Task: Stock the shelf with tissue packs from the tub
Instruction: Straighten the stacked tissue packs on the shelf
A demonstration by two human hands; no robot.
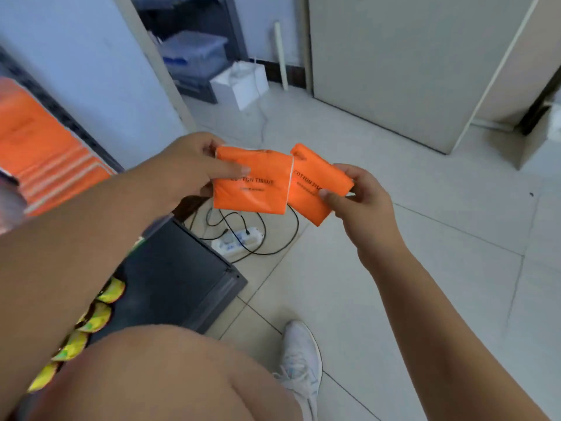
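Note:
Two orange tissue packs printed "COTTON TISSUE" are held side by side in the air above the floor. My left hand pinches the left pack by its left edge, thumb across the front. My right hand pinches the right pack at its right corner; that pack is tilted and its left edge lies behind the left pack. More orange tissue packs are stacked on the shelf at the far left. The tub is not in view.
A dark shelf base juts out below my left arm, with yellow snack bags beside it. A white power strip with black cables lies on the tiled floor. My white shoe is below; plastic bins and a white bag stand farther back.

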